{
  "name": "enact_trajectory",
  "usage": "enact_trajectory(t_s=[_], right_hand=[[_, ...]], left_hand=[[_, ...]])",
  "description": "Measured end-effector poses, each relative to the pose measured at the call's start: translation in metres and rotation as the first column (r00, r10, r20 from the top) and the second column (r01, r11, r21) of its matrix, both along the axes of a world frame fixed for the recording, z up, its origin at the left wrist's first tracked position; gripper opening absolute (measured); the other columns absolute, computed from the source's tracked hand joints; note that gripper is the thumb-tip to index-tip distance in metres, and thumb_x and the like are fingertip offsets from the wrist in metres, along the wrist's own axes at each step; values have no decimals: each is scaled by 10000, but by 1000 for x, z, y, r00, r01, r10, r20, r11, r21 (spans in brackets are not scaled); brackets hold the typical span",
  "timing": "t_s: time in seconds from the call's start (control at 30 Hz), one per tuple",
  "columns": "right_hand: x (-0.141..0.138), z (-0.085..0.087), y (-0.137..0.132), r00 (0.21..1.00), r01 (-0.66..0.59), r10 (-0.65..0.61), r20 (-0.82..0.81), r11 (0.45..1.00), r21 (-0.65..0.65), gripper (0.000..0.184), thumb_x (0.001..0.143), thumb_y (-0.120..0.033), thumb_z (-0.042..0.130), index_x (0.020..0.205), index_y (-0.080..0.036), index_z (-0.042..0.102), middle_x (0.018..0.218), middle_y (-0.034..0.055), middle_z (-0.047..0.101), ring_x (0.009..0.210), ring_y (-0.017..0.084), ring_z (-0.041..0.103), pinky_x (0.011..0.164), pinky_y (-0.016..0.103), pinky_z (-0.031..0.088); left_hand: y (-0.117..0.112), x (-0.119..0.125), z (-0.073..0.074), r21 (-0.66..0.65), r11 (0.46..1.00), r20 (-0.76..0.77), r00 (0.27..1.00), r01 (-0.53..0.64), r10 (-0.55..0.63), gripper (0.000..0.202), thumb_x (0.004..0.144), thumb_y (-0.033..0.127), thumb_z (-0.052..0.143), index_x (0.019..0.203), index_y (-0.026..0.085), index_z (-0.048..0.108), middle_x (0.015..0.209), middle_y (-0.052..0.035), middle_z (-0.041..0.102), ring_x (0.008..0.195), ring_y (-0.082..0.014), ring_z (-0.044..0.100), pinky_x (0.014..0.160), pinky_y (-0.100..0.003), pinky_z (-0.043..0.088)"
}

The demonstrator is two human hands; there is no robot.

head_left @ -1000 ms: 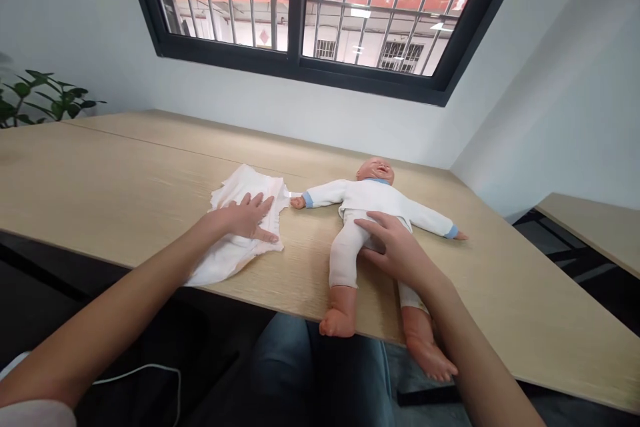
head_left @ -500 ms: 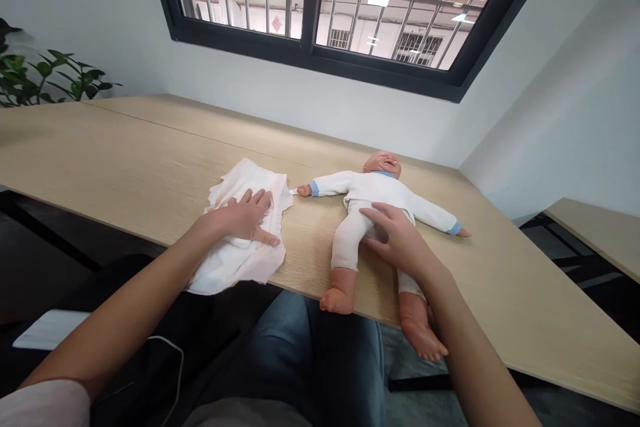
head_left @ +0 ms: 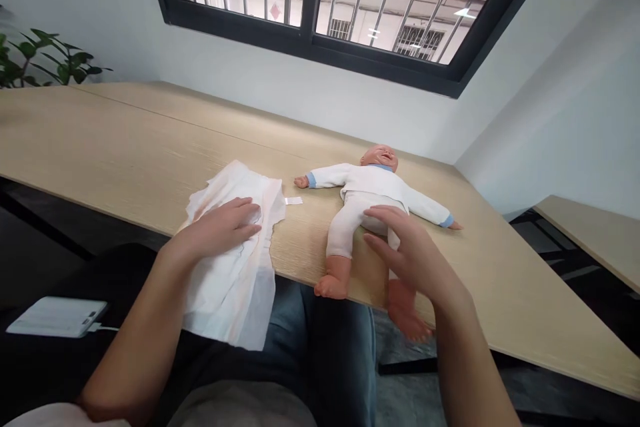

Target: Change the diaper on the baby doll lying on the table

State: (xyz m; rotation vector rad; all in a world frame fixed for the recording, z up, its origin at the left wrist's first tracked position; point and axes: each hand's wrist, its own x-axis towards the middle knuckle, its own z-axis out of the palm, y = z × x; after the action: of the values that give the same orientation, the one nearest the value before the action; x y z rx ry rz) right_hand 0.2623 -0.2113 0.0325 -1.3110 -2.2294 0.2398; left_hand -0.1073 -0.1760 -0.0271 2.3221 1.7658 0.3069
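Observation:
A white disposable diaper (head_left: 227, 293) lies spread out, its lower part hanging over the table's front edge toward my lap. My left hand (head_left: 223, 227) rests on its upper half, palm down with the fingers stretched. From the diaper's right side a small white tab (head_left: 294, 201) sticks out. To the right, a baby doll (head_left: 375, 180) in a white outfit with blue cuffs lies on its back, feet past the edge. My right hand (head_left: 407, 250) is over its far-side leg, fingers apart and grasping nothing; whether the fingertips touch the doll I cannot tell.
The wooden table (head_left: 125, 147) runs along the wall under a barred window (head_left: 305, 40). A plant (head_left: 55, 60) stands at the far left. A white power bank (head_left: 60, 317) with a cable lies low on the left. Another table (head_left: 595, 233) is at the right.
The diaper has shifted toward me and now hangs further over the edge, its side tab showing more. My left hand has moved back and left with it. My right hand has shifted slightly right.

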Motion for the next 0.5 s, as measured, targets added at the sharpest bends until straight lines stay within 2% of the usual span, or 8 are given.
enact_trajectory(t_s=[0.1,0.2,0.27,0.33,0.4,0.5], right_hand=[[-35,3,-43,992,-39,31,-122,997,-67,280,966,-373,531,1227,-305,603,1183,53,649,1109,274,608,934,423,515],[-81,-12,-63,984,-90,59,-169,980,-180,274,984,-383,498,1236,-297,560,1109,47,667,1011,252,634,879,413,526],[-111,-27,-63,989,-83,58,-135,978,-193,243,987,-310,457,1211,-266,537,1081,66,660,1021,275,621,937,482,484],[-137,-37,-56,996,-24,2,-92,970,-241,237,975,-257,422,1186,-209,518,1093,130,632,1018,317,600,883,518,488],[-156,-43,-49,998,23,-37,-48,963,-268,217,950,-228,429,1144,-176,510,1080,180,608,985,345,581,839,547,487],[-175,-46,-40,997,60,-72,-38,966,-253,243,917,-223,466,1156,-178,485,1084,190,598,972,352,567,851,577,477]], left_hand=[[-18,9,-4,46,999,11,1000,11,-12,398,946,518,418,1158,244,612,1269,-95,591,1170,-320,549,980,-432,446],[-34,21,-10,124,992,32,999,-22,18,404,946,504,422,1199,238,590,1269,-100,587,1175,-327,544,993,-449,442],[-43,29,-17,161,986,51,998,-44,37,420,953,499,405,1223,227,575,1294,-110,572,1188,-327,537,1003,-457,440],[-51,35,-26,197,978,78,996,-68,54,436,966,476,367,1263,215,550,1353,-125,535,1244,-325,505,1030,-465,428],[-60,40,-34,234,966,106,990,-113,91,454,975,452,327,1314,214,515,1421,-134,485,1325,-329,442,1068,-483,404],[-71,47,-44,267,946,146,978,-183,148,478,973,438,302,1368,221,462,1475,-144,433,1389,-340,374,1105,-524,373]])
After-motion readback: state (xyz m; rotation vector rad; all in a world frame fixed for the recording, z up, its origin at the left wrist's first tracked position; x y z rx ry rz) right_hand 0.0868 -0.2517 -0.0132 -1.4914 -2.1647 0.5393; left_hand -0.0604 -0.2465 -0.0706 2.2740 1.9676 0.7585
